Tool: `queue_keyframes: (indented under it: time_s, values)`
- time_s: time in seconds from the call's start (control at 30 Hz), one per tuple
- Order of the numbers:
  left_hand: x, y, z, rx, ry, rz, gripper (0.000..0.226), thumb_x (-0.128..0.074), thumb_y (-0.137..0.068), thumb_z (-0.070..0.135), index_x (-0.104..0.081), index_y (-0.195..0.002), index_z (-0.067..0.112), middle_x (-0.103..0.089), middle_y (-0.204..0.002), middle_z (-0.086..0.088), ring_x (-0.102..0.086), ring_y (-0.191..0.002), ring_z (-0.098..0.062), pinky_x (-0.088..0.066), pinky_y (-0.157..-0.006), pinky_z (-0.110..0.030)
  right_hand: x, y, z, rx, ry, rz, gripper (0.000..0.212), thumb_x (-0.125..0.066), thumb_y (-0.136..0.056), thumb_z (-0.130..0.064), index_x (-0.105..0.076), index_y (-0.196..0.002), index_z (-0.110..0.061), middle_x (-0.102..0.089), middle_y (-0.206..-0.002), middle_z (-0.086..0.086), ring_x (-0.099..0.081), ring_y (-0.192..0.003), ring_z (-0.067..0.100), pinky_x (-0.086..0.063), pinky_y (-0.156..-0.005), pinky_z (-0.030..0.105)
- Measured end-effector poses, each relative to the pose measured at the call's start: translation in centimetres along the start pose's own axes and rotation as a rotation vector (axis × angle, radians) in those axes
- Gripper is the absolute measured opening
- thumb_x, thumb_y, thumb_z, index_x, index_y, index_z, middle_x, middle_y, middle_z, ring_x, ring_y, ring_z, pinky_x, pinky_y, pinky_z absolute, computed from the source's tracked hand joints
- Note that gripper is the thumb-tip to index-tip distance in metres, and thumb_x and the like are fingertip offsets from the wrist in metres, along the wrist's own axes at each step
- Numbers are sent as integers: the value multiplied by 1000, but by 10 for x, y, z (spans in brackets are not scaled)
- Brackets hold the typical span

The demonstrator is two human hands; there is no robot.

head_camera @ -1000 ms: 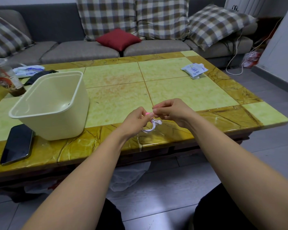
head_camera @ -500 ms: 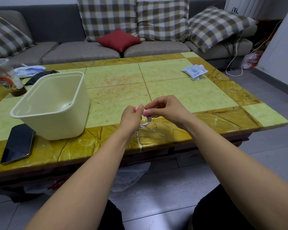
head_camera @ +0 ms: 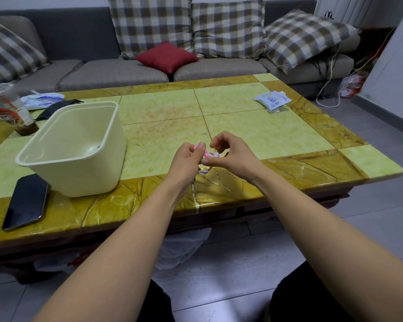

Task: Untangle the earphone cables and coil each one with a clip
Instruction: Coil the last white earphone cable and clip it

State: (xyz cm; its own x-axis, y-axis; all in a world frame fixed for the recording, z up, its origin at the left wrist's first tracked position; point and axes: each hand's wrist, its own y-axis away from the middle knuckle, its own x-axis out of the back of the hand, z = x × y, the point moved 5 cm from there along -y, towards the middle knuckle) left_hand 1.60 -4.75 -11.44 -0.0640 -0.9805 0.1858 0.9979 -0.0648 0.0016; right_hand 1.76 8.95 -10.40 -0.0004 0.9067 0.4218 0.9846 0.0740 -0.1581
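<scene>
a table (head_camera: 242,135) holds a cream tub (head_camera: 75,147) on its left side, with a phone (head_camera: 26,201) at its near left edge. above the table's near edge, the left hand (head_camera: 186,159) and right hand (head_camera: 234,154) meet, curled fingers pinching a pink clip (head_camera: 206,155) between them. the coiled white cable (head_camera: 204,171) hangs just under the fingertips.

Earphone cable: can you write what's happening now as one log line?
left hand: holds pink clip | right hand: pinches earphone cable | place: above table front edge
</scene>
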Motion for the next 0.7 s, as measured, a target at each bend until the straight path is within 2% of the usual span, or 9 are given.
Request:
queue_keyframes:
  time_s: [0.07,0.17,0.3,0.37,0.5,0.57,0.63,0.7]
  values:
    - [0,2,3,-20,10,-19,26,-46,-101,34,-54,-96,9,-63,-86,0,-56,-76,-9,-41,-66,-24,-1,0,5,-51,-64,-62,42,-85,-72,-20,-59,-104,-14,-64,-103,4,-58,-89,11,-49,-80,22]
    - [0,3,3,-30,-12,-37,26,-46,-101,33,-54,-97,8,-63,-84,2,-55,-72,-6,-39,-63,-21,-4,0,7,-71,-141,-143,37,-83,-74,-10,-62,-104,-4,-69,-96,14,-66,-82,14,-56,-83,33]
    - [0,2,2,-37,-23,-56,26,-49,-100,34,-55,-94,10,-64,-80,1,-57,-74,-10,-41,-65,-23,-4,-3,8,-68,-73,-182,32,-82,-75,-9,-64,-100,-3,-68,-86,6,-63,-77,12,-55,-79,33]
    - [-2,3,4,-64,-33,-75,24,-52,-99,33,-54,-89,11,-66,-76,2,-60,-70,-9,-44,-63,-19,-5,-3,9,-52,17,-196,24,-80,-77,-10,-68,-96,-5,-69,-84,4,-62,-76,12,-54,-78,36]
    - [-6,5,6,-110,-2,-100,21,-57,-97,26,-51,-81,13,-72,-81,0,-67,-73,-6,-48,-61,-12,-9,-5,9,31,232,-96,17,-73,-82,-18,-76,-98,-12,-73,-84,2,-66,-79,13,-52,-71,31]
    - [-6,6,7,-121,13,-83,21,-57,-97,24,-51,-81,13,-72,-83,-1,-68,-74,-5,-47,-59,-9,-8,-6,9,51,314,-40,17,-70,-85,-24,-77,-97,-14,-71,-79,1,-62,-73,13,-46,-64,28]
    - [-6,6,8,-124,41,-84,20,-57,-97,22,-51,-82,10,-71,-82,-3,-67,-69,-2,-45,-57,-8,-8,-5,12,29,267,-35,18,-68,-87,-27,-77,-98,-16,-71,-77,-1,-63,-70,11,-46,-63,27]
    - [-6,6,9,-120,72,-103,20,-58,-96,20,-51,-86,5,-71,-80,-6,-67,-64,-2,-45,-56,-9,-9,-5,13,-3,162,-56,18,-70,-85,-23,-77,-100,-16,-74,-81,0,-69,-76,12,-55,-73,30]
